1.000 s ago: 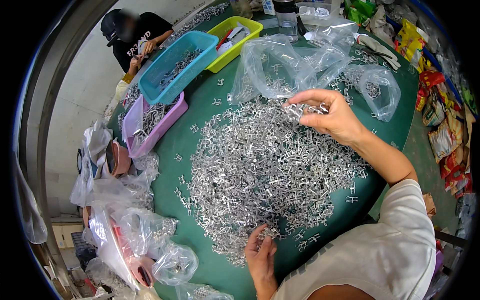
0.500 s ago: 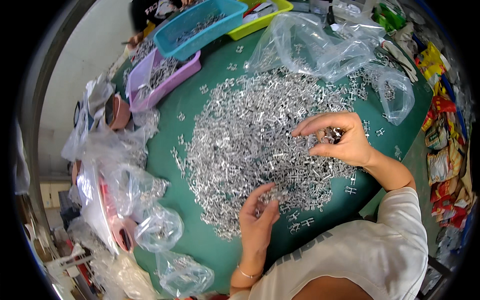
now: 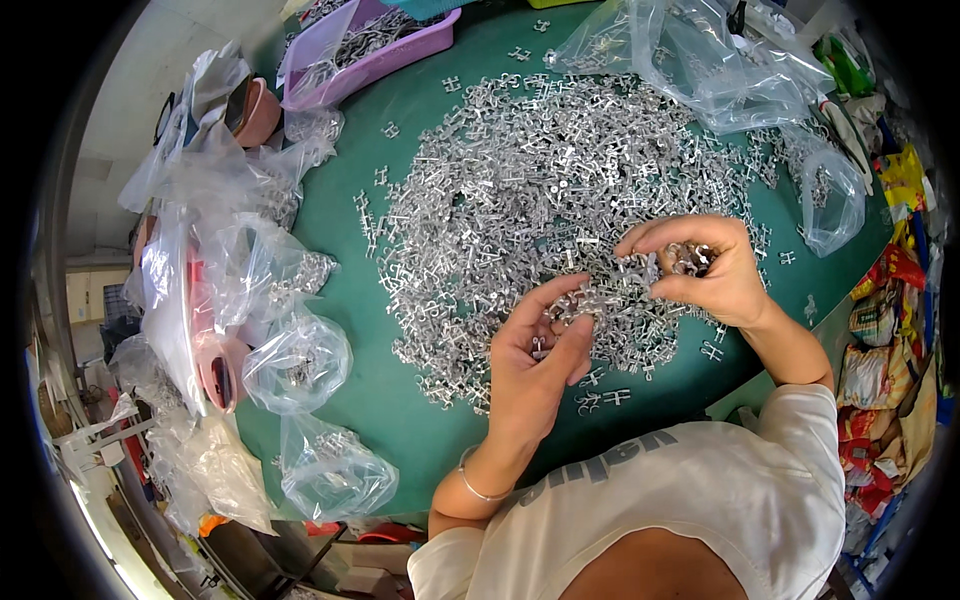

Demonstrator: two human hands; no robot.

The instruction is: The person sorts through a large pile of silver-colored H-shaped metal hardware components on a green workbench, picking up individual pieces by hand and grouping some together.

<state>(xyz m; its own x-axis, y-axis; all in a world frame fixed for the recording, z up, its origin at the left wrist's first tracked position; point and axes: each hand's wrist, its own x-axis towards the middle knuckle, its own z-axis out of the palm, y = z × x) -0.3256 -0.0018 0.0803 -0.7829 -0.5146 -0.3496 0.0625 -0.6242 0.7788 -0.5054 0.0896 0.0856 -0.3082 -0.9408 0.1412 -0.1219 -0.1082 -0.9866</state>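
Note:
A wide heap of small silvery metal pieces (image 3: 510,200), many H-shaped with looped ends, is spread over the green table (image 3: 345,330). My left hand (image 3: 535,355), with a thin bracelet at its wrist, curls round a few of the metal pieces at the heap's near edge. To its right, my right hand (image 3: 722,268) is cupped with several more pieces in the palm, and one piece shows by its fingertips. The two hands are close together over the near right part of the heap but do not touch. A few loose pieces (image 3: 605,398) lie near my left wrist.
Clear plastic bags (image 3: 300,365) of metal pieces line the left side. A purple basket (image 3: 400,45) of parts stands at the far left. A large clear bag (image 3: 700,85) lies at the back right, with a smaller bag (image 3: 832,200) by the table's right edge.
My left hand has moved up and right, nearer to my right hand, and shows metal pieces in its grip. The view has shifted, so the far baskets are partly cut off.

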